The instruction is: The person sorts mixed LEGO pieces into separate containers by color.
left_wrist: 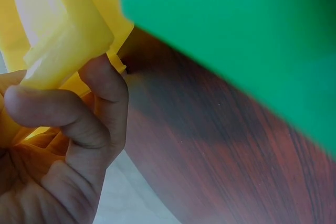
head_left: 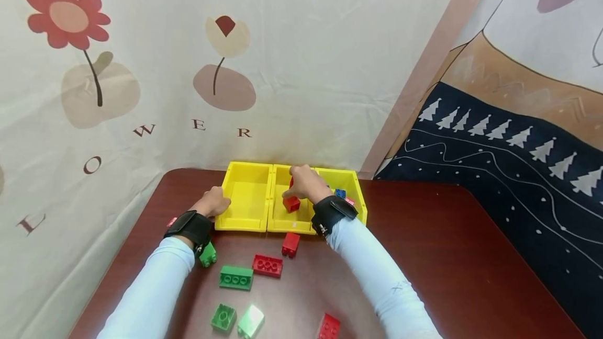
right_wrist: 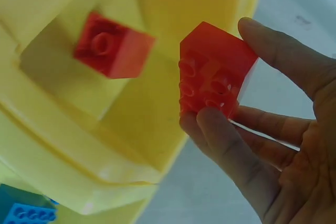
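Three yellow bins stand in a row at the table's far side. My left hand (head_left: 216,204) grips the left corner of the empty left bin (head_left: 247,192), its fingers (left_wrist: 79,119) curled round the yellow rim (left_wrist: 58,45). My right hand (head_left: 296,188) hovers over the middle bin (head_left: 279,221) and pinches a red brick (right_wrist: 212,72), studs up, between thumb and fingers (right_wrist: 283,61). A second red brick (head_left: 291,203) (right_wrist: 113,45) is in the middle bin below it. Blue bricks (head_left: 340,193) (right_wrist: 29,213) lie in the right bin (head_left: 354,182).
Loose bricks lie on the dark wooden table (head_left: 424,255) near me: red ones (head_left: 290,244) (head_left: 267,266) (head_left: 328,326) and green ones (head_left: 235,278) (head_left: 208,255) (head_left: 223,317). A green blur (left_wrist: 236,35) fills much of the left wrist view. A printed cloth wall stands behind the bins.
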Demonstrator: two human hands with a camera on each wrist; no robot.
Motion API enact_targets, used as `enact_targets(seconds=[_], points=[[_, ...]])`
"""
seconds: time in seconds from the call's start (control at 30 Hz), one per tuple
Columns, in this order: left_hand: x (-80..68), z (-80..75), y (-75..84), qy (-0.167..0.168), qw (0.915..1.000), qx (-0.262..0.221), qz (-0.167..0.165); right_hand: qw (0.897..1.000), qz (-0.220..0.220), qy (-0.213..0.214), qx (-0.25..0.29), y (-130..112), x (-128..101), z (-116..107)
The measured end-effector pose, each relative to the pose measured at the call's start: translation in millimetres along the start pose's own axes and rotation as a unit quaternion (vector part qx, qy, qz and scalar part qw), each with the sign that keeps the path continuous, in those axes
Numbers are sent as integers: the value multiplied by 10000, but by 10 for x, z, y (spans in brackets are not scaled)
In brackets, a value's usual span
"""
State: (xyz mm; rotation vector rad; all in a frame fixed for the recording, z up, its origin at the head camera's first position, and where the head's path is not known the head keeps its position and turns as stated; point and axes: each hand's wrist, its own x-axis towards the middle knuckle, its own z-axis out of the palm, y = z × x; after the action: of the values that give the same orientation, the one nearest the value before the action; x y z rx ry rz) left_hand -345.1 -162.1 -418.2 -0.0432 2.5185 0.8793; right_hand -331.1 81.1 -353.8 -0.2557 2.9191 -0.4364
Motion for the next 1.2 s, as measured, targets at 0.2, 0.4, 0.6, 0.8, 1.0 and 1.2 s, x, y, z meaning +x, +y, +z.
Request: enact_targets(seconds=[0.2,0.4,0.6,0.8,1.0,1.2], points=[[-15,9,3,5,10000,-1,-31,9987,225,-348,282,53,120,143],[-7,18,-4,-5,10000,23,-28,9983,182,-516,202,76,156,237],[-14,14,-4,26,10000,30,-40,9985,257,-465,126,94,174,257],[-17,17,-4,23,10000,51,-13,9989,269,-377,69,116,121,225],[-26,39,-12,24,10000,83,-10,9999,144,27,34,153,-12,124],[-16,11,-4,17,9999,133,84,9973,-324,659,-31,165,-301,70]])
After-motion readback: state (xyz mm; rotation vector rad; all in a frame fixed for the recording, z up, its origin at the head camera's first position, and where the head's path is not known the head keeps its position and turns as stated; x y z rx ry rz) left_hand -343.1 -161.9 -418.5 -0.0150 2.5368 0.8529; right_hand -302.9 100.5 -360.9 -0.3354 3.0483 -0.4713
